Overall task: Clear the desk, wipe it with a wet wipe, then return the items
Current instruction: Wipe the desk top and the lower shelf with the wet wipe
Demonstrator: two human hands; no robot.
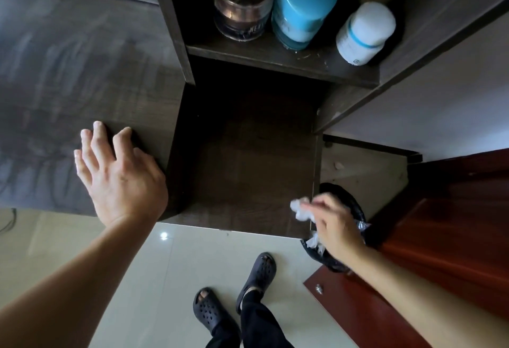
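The left hand (pixel 121 176) rested flat on the dark tabletop (pixel 68 72), its fingers (pixel 95 143) spread wide. The right hand (pixel 336 223) pinched a crumpled wet wipe (pixel 300 209) just above what seemed to be a black-lined waste bin (pixel 330 261) beside the tabletop.

Dark desk (pixel 68 77), white wipe (pixel 301 210)

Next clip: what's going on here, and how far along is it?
A person stands at a dark desk whose top shows smeared streaks, as if just wiped. The left hand rests flat on the desk's corner. The right hand pinches a crumpled white wipe just above a black-lined bin on the floor, probably about to drop it. A glass jar, a blue container and a white bottle stand on a side shelf.
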